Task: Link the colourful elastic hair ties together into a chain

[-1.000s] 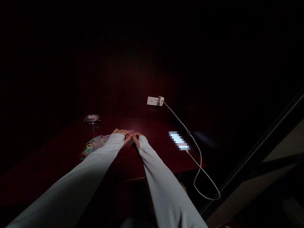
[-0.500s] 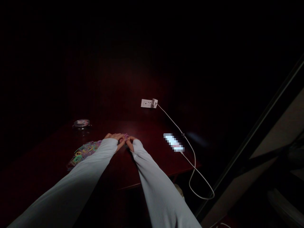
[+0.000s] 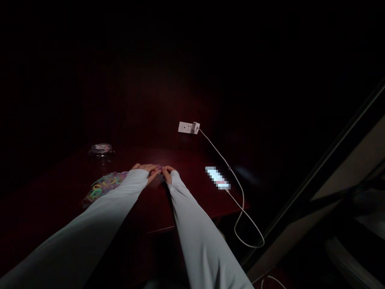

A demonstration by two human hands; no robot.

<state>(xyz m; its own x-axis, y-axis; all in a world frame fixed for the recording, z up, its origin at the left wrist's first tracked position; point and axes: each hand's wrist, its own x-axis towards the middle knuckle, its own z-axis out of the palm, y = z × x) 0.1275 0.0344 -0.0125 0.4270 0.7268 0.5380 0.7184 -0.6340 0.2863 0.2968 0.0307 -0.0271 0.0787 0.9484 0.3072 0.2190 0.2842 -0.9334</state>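
Observation:
My left hand (image 3: 146, 168) and my right hand (image 3: 167, 171) meet over the dark red table (image 3: 192, 200). Between their fingertips is a small pinkish-purple bunch of rubber bands (image 3: 159, 168), partly covered by the fingers. Each hand pinches one side of it. Just left of my left forearm lies a loose heap of multicoloured rubber bands (image 3: 104, 185) in green, yellow and purple, its right part hidden by the pale sleeve.
A round clear container (image 3: 101, 149) stands at the back left. To the right lies a phone (image 3: 217, 178) with a lit, blurred screen. Its white cable (image 3: 243, 196) loops past the table edge and up to a charger (image 3: 195, 127) in the wall socket (image 3: 184, 127).
The view has tilted slightly, so everything sits a little higher and further left. My fingers have shifted slightly on the purple bunch, which stays between both hands.

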